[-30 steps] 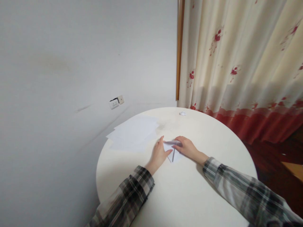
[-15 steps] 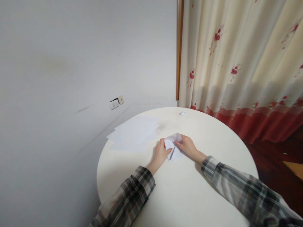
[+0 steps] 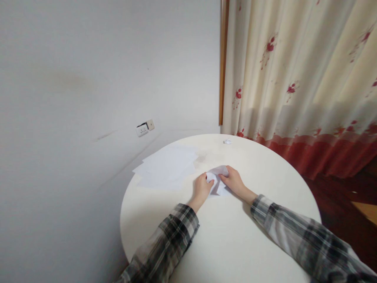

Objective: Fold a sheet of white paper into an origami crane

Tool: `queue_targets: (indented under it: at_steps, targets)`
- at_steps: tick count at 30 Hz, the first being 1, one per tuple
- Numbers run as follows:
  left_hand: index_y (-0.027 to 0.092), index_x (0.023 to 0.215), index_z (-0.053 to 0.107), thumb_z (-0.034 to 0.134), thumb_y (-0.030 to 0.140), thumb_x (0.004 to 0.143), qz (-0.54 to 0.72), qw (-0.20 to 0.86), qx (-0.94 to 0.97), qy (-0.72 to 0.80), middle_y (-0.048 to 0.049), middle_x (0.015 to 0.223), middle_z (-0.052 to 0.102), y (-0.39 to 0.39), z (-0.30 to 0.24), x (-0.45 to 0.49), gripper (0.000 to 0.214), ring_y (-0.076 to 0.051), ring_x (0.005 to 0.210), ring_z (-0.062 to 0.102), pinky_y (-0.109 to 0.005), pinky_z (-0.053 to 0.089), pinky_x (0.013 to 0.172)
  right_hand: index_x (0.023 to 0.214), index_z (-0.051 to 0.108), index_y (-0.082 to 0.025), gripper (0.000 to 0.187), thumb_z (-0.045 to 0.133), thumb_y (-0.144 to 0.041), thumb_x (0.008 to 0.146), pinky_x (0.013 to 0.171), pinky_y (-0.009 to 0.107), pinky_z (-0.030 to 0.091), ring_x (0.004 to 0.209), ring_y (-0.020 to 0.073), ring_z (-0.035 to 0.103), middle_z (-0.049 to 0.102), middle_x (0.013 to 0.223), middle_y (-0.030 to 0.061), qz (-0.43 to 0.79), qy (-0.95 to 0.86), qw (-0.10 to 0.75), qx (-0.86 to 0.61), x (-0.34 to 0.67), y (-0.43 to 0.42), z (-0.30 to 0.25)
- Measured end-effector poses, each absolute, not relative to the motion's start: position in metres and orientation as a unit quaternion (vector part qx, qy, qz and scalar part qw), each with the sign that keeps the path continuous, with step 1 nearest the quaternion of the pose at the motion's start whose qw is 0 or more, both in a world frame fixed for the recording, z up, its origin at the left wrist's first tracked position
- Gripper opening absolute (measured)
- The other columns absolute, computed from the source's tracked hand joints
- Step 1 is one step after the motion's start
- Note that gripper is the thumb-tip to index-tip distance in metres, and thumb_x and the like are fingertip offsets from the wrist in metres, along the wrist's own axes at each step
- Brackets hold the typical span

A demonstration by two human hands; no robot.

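Observation:
A folded sheet of white paper [image 3: 217, 171] is held between my two hands above the middle of the round table. My left hand [image 3: 202, 190] grips its left side, thumb on the near face and fingers behind. On the right side, my right hand [image 3: 234, 181] pinches the paper with its thumb toward the inner folds. The top edge curves over, and the lower flaps stand apart from each other, close to the tabletop. Parts of the fingers are hidden behind the paper.
Several loose white sheets [image 3: 167, 165] lie overlapping at the table's left. A small crumpled piece of paper [image 3: 227, 142] sits by the far edge. The round white table [image 3: 224, 243] stands close to a wall with a socket [image 3: 142, 130]; a flowered curtain [image 3: 294, 70] hangs at the right.
My left hand has shifted slightly right, toward my right hand. The paper's lower flaps have changed shape and spread differently. My right hand has hardly moved.

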State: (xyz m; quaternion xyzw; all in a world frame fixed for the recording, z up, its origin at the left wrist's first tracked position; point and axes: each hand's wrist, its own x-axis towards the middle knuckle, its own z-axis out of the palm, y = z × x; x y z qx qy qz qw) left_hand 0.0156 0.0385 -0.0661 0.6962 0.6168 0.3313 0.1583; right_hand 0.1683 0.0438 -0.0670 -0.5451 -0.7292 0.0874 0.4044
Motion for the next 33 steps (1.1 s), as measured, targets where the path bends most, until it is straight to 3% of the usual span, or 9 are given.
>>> queue_targets:
  at_steps: [5, 10, 17, 23, 27, 33]
  targets:
    - [0.014, 0.079, 0.063, 0.061, 0.028, 0.074, 0.334, 0.169, 0.693, 0.616, -0.0081, 0.082, 0.067, 0.041, -0.063, 0.016, 0.015, -0.021, 0.077, 0.061, -0.027, 0.041, 0.066, 0.084, 0.063, -0.014, 0.018, 0.056, -0.028, 0.076, 0.063, 0.026, 0.041, 0.071, 0.0193, 0.059, 0.067, 0.081, 0.008, 0.095, -0.757, 0.354, -0.54, 0.166, 0.046, -0.071]
    - [0.014, 0.081, 0.066, 0.07, 0.029, 0.066, 0.338, 0.196, 0.678, 0.623, -0.0067, 0.08, 0.069, 0.052, -0.061, 0.015, 0.022, -0.018, 0.071, 0.063, -0.023, 0.04, 0.058, 0.071, 0.065, -0.013, 0.026, 0.051, -0.033, 0.08, 0.054, 0.025, 0.036, 0.059, 0.0184, 0.058, 0.067, 0.069, 0.008, 0.098, -0.746, 0.341, -0.563, 0.166, 0.041, -0.073]
    - [0.019, 0.074, 0.067, 0.066, 0.031, 0.069, 0.335, 0.169, 0.692, 0.617, 0.0002, 0.072, 0.067, 0.053, -0.062, 0.012, 0.013, -0.015, 0.069, 0.06, -0.021, 0.036, 0.057, 0.081, 0.065, -0.017, 0.015, 0.051, -0.017, 0.076, 0.063, 0.024, 0.038, 0.069, 0.0165, 0.058, 0.067, 0.075, 0.004, 0.068, -0.764, 0.355, -0.535, 0.16, 0.029, -0.062]
    - [0.02, 0.07, 0.065, 0.059, 0.04, 0.074, 0.3, 0.138, 0.707, 0.625, 0.0003, 0.069, 0.066, 0.05, -0.058, 0.013, 0.021, -0.014, 0.064, 0.058, -0.021, 0.032, 0.053, 0.096, 0.064, -0.019, 0.025, 0.052, -0.014, 0.075, 0.073, 0.023, 0.04, 0.081, 0.0161, 0.059, 0.067, 0.09, 0.0044, 0.083, -0.78, 0.342, -0.517, 0.157, 0.027, -0.06]
    - [0.019, 0.07, 0.064, 0.058, 0.043, 0.074, 0.276, 0.108, 0.715, 0.634, -0.0016, 0.069, 0.065, 0.049, -0.057, 0.015, 0.025, -0.016, 0.065, 0.058, -0.022, 0.029, 0.051, 0.095, 0.065, -0.019, 0.023, 0.05, -0.017, 0.078, 0.068, 0.022, 0.04, 0.074, 0.0159, 0.061, 0.069, 0.085, 0.0045, 0.083, -0.779, 0.316, -0.536, 0.157, 0.028, -0.061]
    - [0.019, 0.072, 0.06, 0.057, 0.033, 0.077, 0.262, 0.078, 0.741, 0.614, -0.002, 0.078, 0.065, 0.043, -0.054, 0.019, 0.015, -0.017, 0.076, 0.06, -0.023, 0.034, 0.059, 0.088, 0.066, -0.02, 0.02, 0.049, -0.017, 0.08, 0.059, 0.021, 0.037, 0.064, 0.0147, 0.061, 0.07, 0.076, 0.0028, 0.066, -0.771, 0.31, -0.553, 0.158, 0.028, -0.062]
